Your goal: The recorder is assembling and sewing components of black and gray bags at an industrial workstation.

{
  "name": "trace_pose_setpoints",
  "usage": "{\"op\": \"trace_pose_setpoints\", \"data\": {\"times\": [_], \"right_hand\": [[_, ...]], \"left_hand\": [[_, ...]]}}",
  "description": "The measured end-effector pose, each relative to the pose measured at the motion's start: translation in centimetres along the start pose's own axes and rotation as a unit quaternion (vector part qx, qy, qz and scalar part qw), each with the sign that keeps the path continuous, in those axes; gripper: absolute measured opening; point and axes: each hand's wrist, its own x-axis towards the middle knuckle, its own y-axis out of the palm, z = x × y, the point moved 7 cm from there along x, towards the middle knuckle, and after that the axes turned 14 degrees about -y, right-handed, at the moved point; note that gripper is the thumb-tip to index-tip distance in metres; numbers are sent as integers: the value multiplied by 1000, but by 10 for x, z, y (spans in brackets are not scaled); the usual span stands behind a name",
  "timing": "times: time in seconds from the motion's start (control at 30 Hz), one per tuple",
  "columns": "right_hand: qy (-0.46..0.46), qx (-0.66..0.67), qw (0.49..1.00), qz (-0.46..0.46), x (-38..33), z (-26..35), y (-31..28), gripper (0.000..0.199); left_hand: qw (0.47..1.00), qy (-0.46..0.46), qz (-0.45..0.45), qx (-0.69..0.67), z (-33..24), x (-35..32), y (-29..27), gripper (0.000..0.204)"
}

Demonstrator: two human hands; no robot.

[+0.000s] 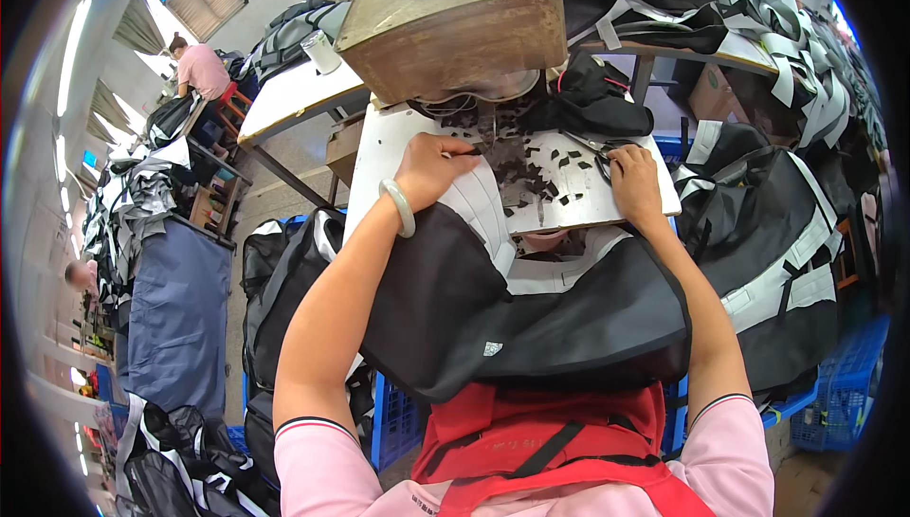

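A large black fabric panel with a white inner side (531,327) hangs over the front edge of the white worktable and across my lap. My left hand (431,171), with a pale bangle at the wrist, is closed on the far left end of this panel; a small dark tip shows at the fingertips. Just beyond stands the sewing machine (455,29), its needle area partly in shadow. On the right of the table, my right hand (635,181) has its fingers curled at the handles of a pair of scissors (603,163), whose blades point away to the left.
Small black scraps (536,176) litter the white tabletop (588,204). A black cloth bundle (602,100) lies behind the scissors. Heaps of black and white fabric pieces (758,223) flank me, with a blue crate (844,394) at lower right. A person in pink (202,70) sits farther back.
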Motion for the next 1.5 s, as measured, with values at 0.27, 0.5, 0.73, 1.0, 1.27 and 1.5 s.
{"op": "trace_pose_setpoints", "data": {"times": [0.27, 0.5, 0.73, 1.0, 1.27, 1.5], "right_hand": [[18, 18, 1000, 3, 2, -1, -3, 15], [-53, 94, 993, -54, -13, -3, -4, 14], [-25, 441, 823, 356, -8, 185, -43, 15], [-171, 449, 612, 628, -80, 303, -40, 42], [-166, 305, 761, 548, -107, 280, -31, 62], [-335, 324, 688, 556, -146, 308, -57, 27]], "left_hand": [[998, 43, 36, 25, -6, 17, 11, 28], [994, 73, 76, 23, 8, -57, 66, 26], [942, 242, 132, 192, -21, -218, 197, 11], [901, 374, 218, 5, -78, -308, 127, 14], [999, -3, -51, 3, 157, -197, 0, 16], [889, 54, -88, 446, 283, -164, 31, 39]]}}
